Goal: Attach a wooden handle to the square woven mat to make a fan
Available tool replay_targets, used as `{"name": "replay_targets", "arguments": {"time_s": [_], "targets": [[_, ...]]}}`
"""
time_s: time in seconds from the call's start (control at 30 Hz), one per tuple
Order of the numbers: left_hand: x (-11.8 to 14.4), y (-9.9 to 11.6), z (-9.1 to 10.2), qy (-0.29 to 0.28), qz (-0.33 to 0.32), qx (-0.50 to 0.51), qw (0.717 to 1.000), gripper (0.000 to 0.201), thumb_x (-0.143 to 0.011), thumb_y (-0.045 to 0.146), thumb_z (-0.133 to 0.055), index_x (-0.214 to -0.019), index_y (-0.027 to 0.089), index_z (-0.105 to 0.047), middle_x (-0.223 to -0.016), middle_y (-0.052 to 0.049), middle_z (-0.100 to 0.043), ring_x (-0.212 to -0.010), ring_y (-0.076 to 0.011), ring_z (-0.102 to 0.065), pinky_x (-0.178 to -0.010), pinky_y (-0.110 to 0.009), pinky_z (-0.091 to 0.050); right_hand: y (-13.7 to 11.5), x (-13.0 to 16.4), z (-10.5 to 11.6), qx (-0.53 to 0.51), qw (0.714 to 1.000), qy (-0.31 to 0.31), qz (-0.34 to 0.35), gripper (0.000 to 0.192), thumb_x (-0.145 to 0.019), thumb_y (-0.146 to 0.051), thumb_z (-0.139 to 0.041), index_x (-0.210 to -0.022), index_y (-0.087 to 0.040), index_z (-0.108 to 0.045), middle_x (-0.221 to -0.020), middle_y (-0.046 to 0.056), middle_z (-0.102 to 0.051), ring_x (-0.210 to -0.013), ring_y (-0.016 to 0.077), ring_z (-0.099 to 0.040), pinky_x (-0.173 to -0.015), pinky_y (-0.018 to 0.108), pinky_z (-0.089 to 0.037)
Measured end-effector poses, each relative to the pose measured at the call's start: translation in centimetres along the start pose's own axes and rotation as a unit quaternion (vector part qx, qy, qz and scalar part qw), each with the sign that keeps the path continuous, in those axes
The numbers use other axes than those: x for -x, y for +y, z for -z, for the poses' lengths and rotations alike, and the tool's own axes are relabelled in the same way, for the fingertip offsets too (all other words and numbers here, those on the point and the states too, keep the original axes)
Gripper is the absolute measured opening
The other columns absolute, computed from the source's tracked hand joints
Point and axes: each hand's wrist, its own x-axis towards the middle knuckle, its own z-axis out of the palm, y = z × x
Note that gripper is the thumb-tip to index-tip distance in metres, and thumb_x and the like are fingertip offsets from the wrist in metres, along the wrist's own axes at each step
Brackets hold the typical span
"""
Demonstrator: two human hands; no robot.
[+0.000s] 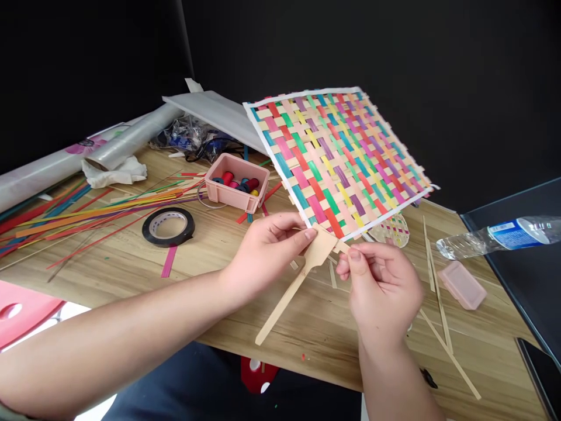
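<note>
Head view: the wooden table (307, 327) spreads beneath both hands, and above the fingers stands the woven mat (339, 158), a tilted square of coloured and plain strips edged in white, its lowest corner coming down right between the fingertips. The left hand (267, 251) pinches the flared top of the wooden handle (293, 286), thumb over it and the other fingers curled behind, while the handle's stem slants down and away from the fingers toward the table's near edge. The right hand (381, 286) pinches the opposite side of the handle's top, thumb and forefinger pressed together just where the mat's corner meets it. To do this well, I judge that the corner should sit squarely in the handle's head, both pinches staying close to the joint so the mat cannot twist. Beyond the left fingers lie a pink box (232, 184) of spools and a tape roll (168, 226); past the right fingers, a pink lid (462, 285).
</note>
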Motion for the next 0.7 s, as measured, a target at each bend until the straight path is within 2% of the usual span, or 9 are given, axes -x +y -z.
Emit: {"name": "replay_targets", "arguments": {"time_s": [0.13, 0.3, 0.5, 0.7], "targets": [[0.0, 0.0, 0.0, -0.008, 0.002, 0.005, 1.0, 0.012, -0.079, 0.028, -0.072, -0.088, 0.02, -0.076, -0.082, -0.001, -0.072, -0.073, -0.0107, -0.061, -0.066, -0.02, -0.049, -0.4, 0.5, -0.3, 0.0, 1.0, 0.025, 0.01, 0.008, -0.083, -0.012, -0.068, -0.088, -0.019, -0.068, -0.068, -0.002, -0.067, -0.055, 0.0104, -0.062, -0.049, 0.023, -0.053], [-0.2, 0.2, -0.1, -0.02, 0.039, 0.044, 0.998, 0.011, -0.079, 0.028, -0.073, -0.086, 0.021, -0.076, -0.077, -0.001, -0.07, -0.069, -0.0107, -0.06, -0.064, -0.021, -0.05, -0.7, 0.9, -0.4, 0.001, 0.999, 0.037, 0.01, 0.009, -0.083, -0.012, -0.067, -0.088, -0.019, -0.069, -0.068, -0.002, -0.067, -0.055, 0.0116, -0.063, -0.05, 0.025, -0.054], [-0.2, 0.5, -0.2, -0.039, 0.049, 0.063, 0.996, 0.012, -0.078, 0.029, -0.073, -0.083, 0.018, -0.076, -0.074, 0.0, -0.068, -0.067, -0.009, -0.058, -0.062, -0.019, -0.049, -0.3, -0.1, 0.2, -0.074, 0.997, 0.0, -0.022, 0.009, -0.083, -0.012, -0.069, -0.085, -0.02, -0.069, -0.062, -0.004, -0.066, -0.05, 0.0088, -0.059, -0.044, 0.021, -0.048], [-0.1, 0.7, -0.1, -0.025, 0.056, 0.054, 0.997, 0.011, -0.078, 0.027, -0.072, -0.083, 0.018, -0.076, -0.071, 0.001, -0.063, -0.068, -0.0097, -0.058, -0.066, -0.022, -0.051, 0.2, -0.4, 0.2, -0.118, 0.99, -0.028, -0.064, 0.006, -0.085, -0.015, -0.068, -0.084, -0.02, -0.067, -0.059, -0.004, -0.064, -0.049, 0.0089, -0.058, -0.043, 0.021, -0.046]]}}
